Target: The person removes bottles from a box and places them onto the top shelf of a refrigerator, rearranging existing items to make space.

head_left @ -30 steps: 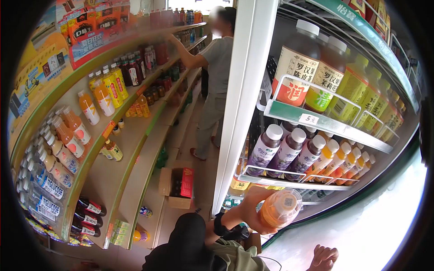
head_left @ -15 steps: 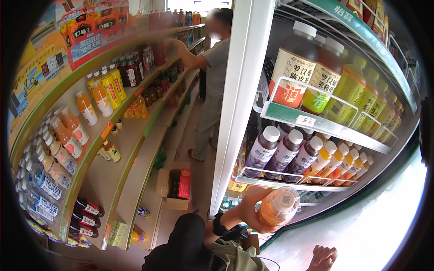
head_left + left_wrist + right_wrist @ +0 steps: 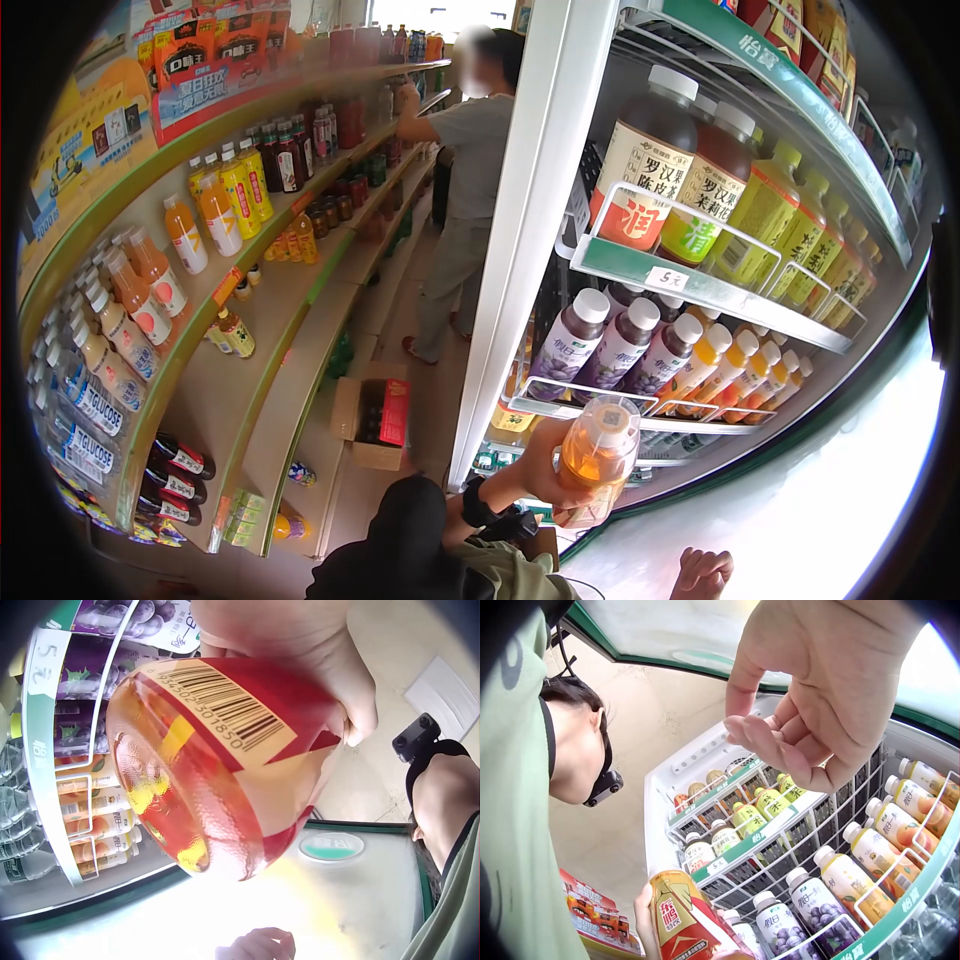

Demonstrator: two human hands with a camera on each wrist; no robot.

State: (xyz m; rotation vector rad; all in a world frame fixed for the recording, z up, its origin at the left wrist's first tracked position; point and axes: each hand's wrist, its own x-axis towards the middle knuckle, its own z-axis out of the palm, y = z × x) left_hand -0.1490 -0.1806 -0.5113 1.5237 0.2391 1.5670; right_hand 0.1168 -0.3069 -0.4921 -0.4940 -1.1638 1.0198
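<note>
My left hand grips a clear-capped bottle of orange drink in front of the cooler's lower shelves. Its red label and barcode fill much of the left wrist view, where the bottle shows its base and the hand wraps its far side. The gold-and-red front of the same bottle appears at the bottom of the right wrist view. Lower right in the head view, my right hand holds nothing; its fingers are loosely bent, as the right wrist view shows of that hand.
Cooler racks hold purple-labelled bottles, orange juices and large tea bottles. Curved store shelves of drinks line the left. An open carton lies in the aisle, where another person stands.
The head view has shifted. The gripped bottle sits slightly further left and shows more of its side. The other person's raised arm has changed position. My right hand still hangs loosely bent.
</note>
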